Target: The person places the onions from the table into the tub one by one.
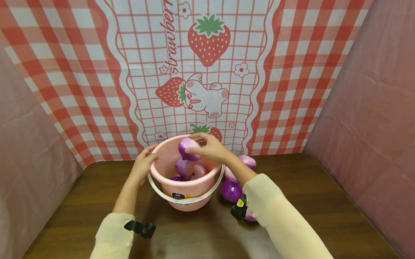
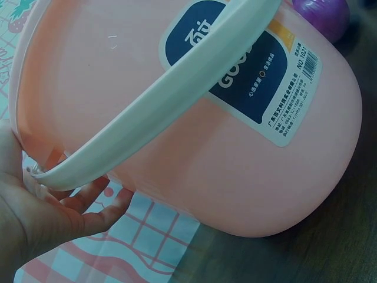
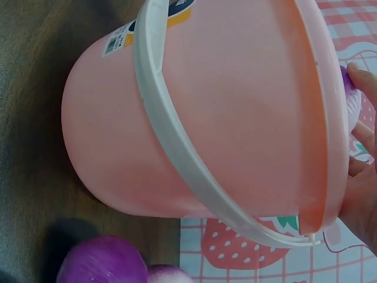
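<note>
A pink bucket [image 1: 199, 190] with a white handle [image 1: 193, 200] stands on the table. My left hand [image 1: 142, 167] grips its rim on the left side, the thumb over the edge and the fingers beneath it, as the left wrist view shows. Above the bucket's mouth, my right hand [image 1: 211, 147] holds a red onion [image 1: 188, 149] between thumb and fingers. In the right wrist view that onion [image 3: 351, 100] is partly hidden behind the rim. Several more onions [image 1: 184, 167] lie inside the bucket.
To the right of the bucket, several onions lie on the dark wooden table [image 1: 183, 237], among them a deep purple one [image 1: 231, 190]; the right arm partly covers them. A strawberry-patterned cloth [image 1: 271, 85] hangs behind, with pink cloth [image 1: 361, 101] at the sides.
</note>
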### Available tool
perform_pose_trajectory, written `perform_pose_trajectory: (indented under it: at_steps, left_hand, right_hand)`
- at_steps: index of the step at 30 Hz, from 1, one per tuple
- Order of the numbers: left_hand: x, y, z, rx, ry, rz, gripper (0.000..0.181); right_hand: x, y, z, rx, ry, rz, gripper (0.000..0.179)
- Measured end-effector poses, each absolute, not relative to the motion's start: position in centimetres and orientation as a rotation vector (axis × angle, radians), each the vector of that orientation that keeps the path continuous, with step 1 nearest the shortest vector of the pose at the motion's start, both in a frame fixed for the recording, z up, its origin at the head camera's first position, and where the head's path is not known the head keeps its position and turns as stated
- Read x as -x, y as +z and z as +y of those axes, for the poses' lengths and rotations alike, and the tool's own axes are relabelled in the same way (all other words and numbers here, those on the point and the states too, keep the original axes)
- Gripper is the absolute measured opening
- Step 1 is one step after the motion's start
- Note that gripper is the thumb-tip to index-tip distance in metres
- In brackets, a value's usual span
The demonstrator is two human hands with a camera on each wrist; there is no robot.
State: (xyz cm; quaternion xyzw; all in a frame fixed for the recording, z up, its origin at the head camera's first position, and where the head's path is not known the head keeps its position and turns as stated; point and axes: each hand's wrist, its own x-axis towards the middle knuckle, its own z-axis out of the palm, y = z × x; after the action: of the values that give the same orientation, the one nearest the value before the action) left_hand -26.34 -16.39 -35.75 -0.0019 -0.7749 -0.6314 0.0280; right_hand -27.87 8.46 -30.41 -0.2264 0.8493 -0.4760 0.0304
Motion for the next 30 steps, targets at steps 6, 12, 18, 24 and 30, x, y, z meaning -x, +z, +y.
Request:
perform_pose_trajectory:
  at_steps: [6, 12, 18, 24, 30]
  left_hand:
    - [26.4, -35.7, -16.4, 0.005, -1.951, -2.394, 0.056]
    - [26.3, -35.7, -16.4, 0.004, -1.954, -2.393, 0.056]
    - [26.3, -35.7, -16.4, 0.006, -1.949, -2.397, 0.056]
    - [26.2, -35.6, -16.4, 0.009, -1.936, -2.396, 0.056]
    - [26.1, -35.6, -16.4, 0.006, -1.925, -2.405, 0.056]
  right_hand:
    - [27.8, -30.5, 8.0, 0.729, -1.465, 2.614, 0.055]
    - [27.4, -30.6, 7.7, 0.769, -1.458, 2.585, 0.052]
    - [27.3, -30.7, 7.4, 0.780, -1.437, 2.601, 0.053]
    - [27.4, -30.7, 7.3, 0.777, -1.420, 2.598, 0.062]
    - [27.4, -30.7, 7.4, 0.793, -1.430, 2.606, 0.059]
